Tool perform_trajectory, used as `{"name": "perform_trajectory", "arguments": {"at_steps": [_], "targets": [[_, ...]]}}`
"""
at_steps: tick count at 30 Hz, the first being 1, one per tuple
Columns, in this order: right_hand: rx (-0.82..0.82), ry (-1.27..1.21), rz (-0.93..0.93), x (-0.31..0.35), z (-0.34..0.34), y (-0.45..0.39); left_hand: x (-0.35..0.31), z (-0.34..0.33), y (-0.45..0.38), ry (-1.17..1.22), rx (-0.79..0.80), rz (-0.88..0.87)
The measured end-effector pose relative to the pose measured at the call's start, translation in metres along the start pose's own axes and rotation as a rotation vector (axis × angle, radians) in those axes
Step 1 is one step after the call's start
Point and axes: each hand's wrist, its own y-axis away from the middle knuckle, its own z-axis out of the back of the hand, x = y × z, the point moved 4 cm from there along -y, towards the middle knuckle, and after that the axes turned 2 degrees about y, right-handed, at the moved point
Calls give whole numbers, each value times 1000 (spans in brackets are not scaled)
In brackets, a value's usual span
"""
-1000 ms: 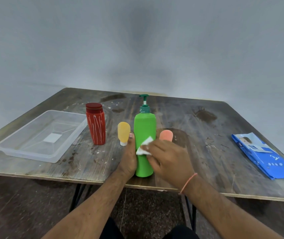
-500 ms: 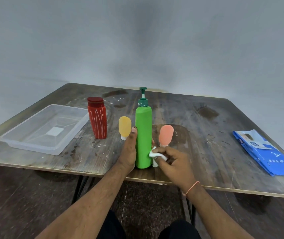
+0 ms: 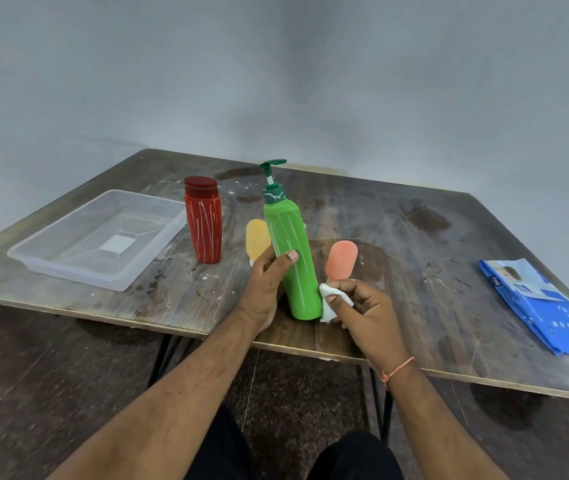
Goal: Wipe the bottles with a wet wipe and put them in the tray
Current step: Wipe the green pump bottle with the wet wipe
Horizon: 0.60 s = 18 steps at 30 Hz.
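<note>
— Position of the green pump bottle (image 3: 291,261)?

— On the wooden surface (image 3: 414,244), near its front edge, leaning with the pump head tipped toward the left. Its base meets the surface; whether it sits flat I cannot tell.

— The hands?

— The left hand (image 3: 265,289) is wrapped around the bottle's lower left side, thumb laid across the front of the green body. The right hand (image 3: 362,306) is curled tight around a crumpled white wet wipe (image 3: 330,299), which is pressed against the bottle's lower right side, close to the base. A thin orange band circles that wrist.

— Other bottles?

— Three, all standing. A red bottle (image 3: 204,220) with white streaks and a dark red cap stands to the left. A small yellow bottle (image 3: 256,237) stands just behind the left hand, its lower part hidden. A small orange bottle (image 3: 341,259) stands just right of the green one, behind the right hand's fingers.

— The tray?

— Clear plastic tray (image 3: 51,261), far left of the surface, just beside the red bottle; nothing is in it.

— Anything further?

— A blue wipes packet (image 3: 546,306) lies flat at the right end of the surface, well apart from the bottles.
</note>
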Motion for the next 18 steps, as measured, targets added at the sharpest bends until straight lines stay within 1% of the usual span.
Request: {"name": "perform_trajectory", "arguments": {"at_steps": [4, 7, 10, 13, 16, 18], "targets": [[3, 24, 10, -1, -2, 1, 4, 6, -3, 34, -46, 51], [32, 101, 40, -3, -4, 2, -1, 4, -2, 78, -44, 66], [50, 172, 60, -4, -7, 2, -6, -1, 1, 104, -8, 74], [31, 206, 69, -6, -7, 1, -8, -1, 2, 241, 44, 120], [-14, 223, 48, -7, -8, 1, -8, 0, 0, 398, 26, 118], [-42, 281, 67, -5, -10, 1, -8, 0, -1, 434, 28, 116]]}}
